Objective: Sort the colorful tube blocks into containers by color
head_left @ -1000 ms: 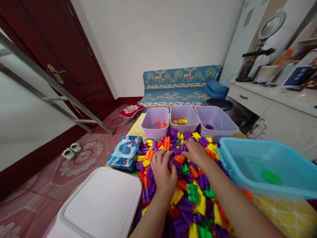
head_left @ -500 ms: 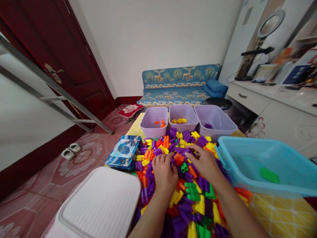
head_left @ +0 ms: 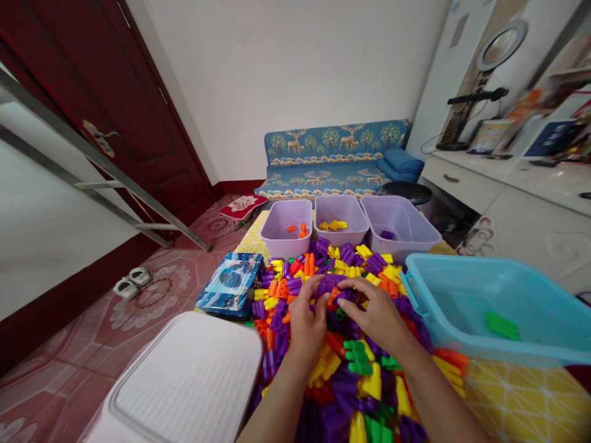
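Hands (head_left: 307,321) partly hide purple pieces (head_left: 330,283), which they perhaps grip.

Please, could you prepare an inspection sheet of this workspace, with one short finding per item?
Surface: yellow patterned cloth, largely covered.
Pieces: coloured pile; left lilac bin holds orange, middle lilac bin yellow, right lilac bin purple; blue tub holds green.
Clutter: blue decorated box and white lid, left of the pile.
Hands: left hand and right hand at purple pieces; grip unclear.
Cables: thin cable near the ring light.
Surroundings: blue sofa, red door, metal ladder.
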Demonstrator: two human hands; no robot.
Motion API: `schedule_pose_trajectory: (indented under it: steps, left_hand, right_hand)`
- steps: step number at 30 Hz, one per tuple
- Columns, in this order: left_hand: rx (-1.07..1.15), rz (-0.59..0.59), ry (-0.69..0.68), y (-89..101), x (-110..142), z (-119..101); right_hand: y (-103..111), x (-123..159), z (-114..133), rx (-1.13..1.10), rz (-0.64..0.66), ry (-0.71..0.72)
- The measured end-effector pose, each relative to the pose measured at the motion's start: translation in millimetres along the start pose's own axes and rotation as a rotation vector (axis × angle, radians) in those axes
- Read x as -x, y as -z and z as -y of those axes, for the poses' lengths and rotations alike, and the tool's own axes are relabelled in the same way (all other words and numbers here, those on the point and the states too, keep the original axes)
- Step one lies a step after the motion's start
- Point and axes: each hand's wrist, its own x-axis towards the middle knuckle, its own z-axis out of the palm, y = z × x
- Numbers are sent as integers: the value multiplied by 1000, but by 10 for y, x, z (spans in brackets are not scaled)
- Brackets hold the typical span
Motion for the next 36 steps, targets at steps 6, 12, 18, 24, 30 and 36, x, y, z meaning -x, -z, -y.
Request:
schedule_pose_trajectory:
  steps: [6, 12, 18, 24, 30, 36]
  left_hand:
    - [158, -3, 115, 2, 8, 41]
    - [135, 20, -25, 35, -6, -12]
    - [51, 64, -36, 14, 63, -32]
    - [8, 175, -106, 11, 67, -48]
    - [11, 169, -128, 14, 57, -63]
    - [63, 159, -97, 23, 54, -42]
  right_hand:
    - [-57, 41, 31, -186, 66, -23]
    - [-75, 20, -25, -252, 86, -72]
    - [-44, -3, -46, -357, -4, -207]
    - [-102, 33, -73, -462, -16, -272]
    - [-55, 46, -55, -421, 84, -230]
    - [14, 37, -56, -472, 160, -211]
